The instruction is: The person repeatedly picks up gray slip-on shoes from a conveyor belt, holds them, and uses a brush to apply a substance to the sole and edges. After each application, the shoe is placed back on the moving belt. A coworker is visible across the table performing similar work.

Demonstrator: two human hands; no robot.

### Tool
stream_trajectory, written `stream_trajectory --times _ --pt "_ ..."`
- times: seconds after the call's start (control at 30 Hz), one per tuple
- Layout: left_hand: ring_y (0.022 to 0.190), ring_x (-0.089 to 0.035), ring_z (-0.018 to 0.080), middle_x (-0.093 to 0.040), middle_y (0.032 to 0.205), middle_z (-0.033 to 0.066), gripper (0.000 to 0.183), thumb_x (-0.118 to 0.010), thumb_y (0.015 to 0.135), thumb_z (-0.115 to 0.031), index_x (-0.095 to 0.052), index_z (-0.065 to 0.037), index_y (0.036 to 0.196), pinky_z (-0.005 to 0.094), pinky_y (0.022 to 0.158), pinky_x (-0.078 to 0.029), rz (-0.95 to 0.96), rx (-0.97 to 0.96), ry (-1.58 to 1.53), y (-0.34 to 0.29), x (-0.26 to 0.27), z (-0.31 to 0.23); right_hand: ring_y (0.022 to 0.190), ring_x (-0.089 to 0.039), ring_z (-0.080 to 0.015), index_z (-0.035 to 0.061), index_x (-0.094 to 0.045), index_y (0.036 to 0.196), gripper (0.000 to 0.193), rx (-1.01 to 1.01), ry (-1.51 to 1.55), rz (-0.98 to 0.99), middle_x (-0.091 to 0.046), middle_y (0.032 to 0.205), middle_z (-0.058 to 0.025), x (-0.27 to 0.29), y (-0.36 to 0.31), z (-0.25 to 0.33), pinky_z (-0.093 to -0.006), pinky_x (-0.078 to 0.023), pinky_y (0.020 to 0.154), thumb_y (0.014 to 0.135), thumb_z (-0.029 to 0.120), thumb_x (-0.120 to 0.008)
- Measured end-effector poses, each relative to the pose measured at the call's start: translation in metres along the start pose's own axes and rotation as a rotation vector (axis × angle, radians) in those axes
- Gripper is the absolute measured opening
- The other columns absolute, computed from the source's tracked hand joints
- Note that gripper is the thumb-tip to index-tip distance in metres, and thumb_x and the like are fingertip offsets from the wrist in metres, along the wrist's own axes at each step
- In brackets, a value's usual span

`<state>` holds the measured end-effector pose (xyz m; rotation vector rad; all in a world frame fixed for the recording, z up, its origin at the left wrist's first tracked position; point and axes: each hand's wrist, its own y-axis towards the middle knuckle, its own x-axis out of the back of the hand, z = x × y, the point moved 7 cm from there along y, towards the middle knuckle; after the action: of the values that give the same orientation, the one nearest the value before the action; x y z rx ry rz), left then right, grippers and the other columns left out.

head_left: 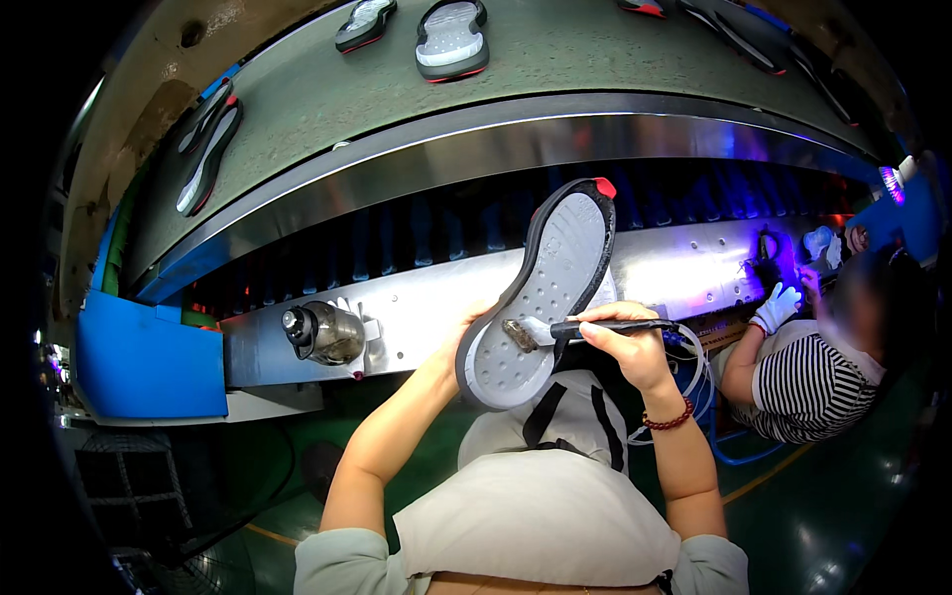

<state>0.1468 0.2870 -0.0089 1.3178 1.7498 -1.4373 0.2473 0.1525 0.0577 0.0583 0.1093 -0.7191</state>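
Note:
A grey and black shoe sole point(562, 260) with a red toe tip is tilted up in front of me, its light inner face with small dimples turned toward me. My left hand point(473, 325) grips its left edge near the heel; most of its fingers are hidden behind the sole. Closed around the dark handle of a brush point(567, 330) is my right hand point(632, 349). The brush's bristles lie on the heel part of the sole, and a pale hose runs near the handle's rear end.
Beyond a metal ledge point(704, 263), a green conveyor belt point(327, 109) carries several soles, among them a grey one point(452, 42). A dark bottle point(325, 333) stands on the ledge at left. On the right sits a co-worker in a striped shirt point(808, 392), one hand in a white glove point(776, 308).

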Motion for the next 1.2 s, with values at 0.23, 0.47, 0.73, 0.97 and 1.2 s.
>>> stream_trajectory --times 0.23,0.47,0.73,0.97,1.2 --pt "0.087 -0.060 0.0266 -0.059 0.102 0.0164 0.040 -0.051 0.080 -0.027 -0.053 0.001 0.109 0.0388 0.082 -0.047 0.026 -0.014 -0.057 0.003 0.005 0.002 0.067 -0.057 -0.0084 -0.0020 -0.065 0.086 0.013 0.018 -0.050 -0.051 -0.064 0.077 -0.0069 -0.002 -0.002 -0.002 -0.0198 -0.045 0.062 0.074 0.004 -0.063" --pt "0.091 -0.059 0.0267 -0.058 0.105 0.0167 0.042 -0.052 0.080 -0.027 -0.052 0.002 0.110 0.0376 0.083 -0.047 0.055 0.042 -0.135 0.000 0.005 0.012 0.069 -0.059 -0.0093 -0.0039 -0.064 0.085 0.011 0.120 -0.143 -0.366 -0.064 0.080 -0.0087 0.032 0.004 -0.008 -0.0207 -0.047 0.062 0.075 0.000 -0.061" --pt "0.090 -0.059 0.0249 -0.059 0.103 0.0150 0.040 -0.050 0.082 -0.026 -0.051 0.002 0.110 0.0371 0.081 -0.048 0.014 0.063 -0.020 0.012 -0.003 0.029 0.081 -0.056 -0.0289 -0.0059 -0.062 0.090 0.025 0.436 -0.801 -0.312 -0.062 0.091 -0.0189 0.009 0.009 0.005 -0.0334 -0.045 0.075 0.071 0.010 -0.065" --pt "0.086 -0.061 0.0239 -0.059 0.100 0.0134 0.040 -0.043 0.084 -0.031 -0.050 -0.002 0.111 0.0398 0.077 -0.050 -0.048 0.134 -0.019 0.016 0.007 0.031 0.073 -0.059 -0.0306 -0.0092 -0.060 0.087 0.026 0.481 -0.874 -0.164 -0.061 0.089 -0.0241 -0.036 -0.016 0.003 -0.0334 -0.048 0.068 0.067 0.008 -0.065" --pt "0.086 -0.060 0.0245 -0.060 0.101 0.0133 0.040 -0.045 0.083 -0.032 -0.054 -0.001 0.106 0.0387 0.078 -0.049 -0.079 0.124 -0.003 0.015 0.025 0.024 0.060 -0.059 -0.0252 -0.0043 -0.062 0.079 0.012 0.467 -0.496 -0.053 -0.063 0.076 -0.0170 -0.026 -0.026 0.009 -0.0302 -0.048 0.062 0.072 0.005 -0.061"
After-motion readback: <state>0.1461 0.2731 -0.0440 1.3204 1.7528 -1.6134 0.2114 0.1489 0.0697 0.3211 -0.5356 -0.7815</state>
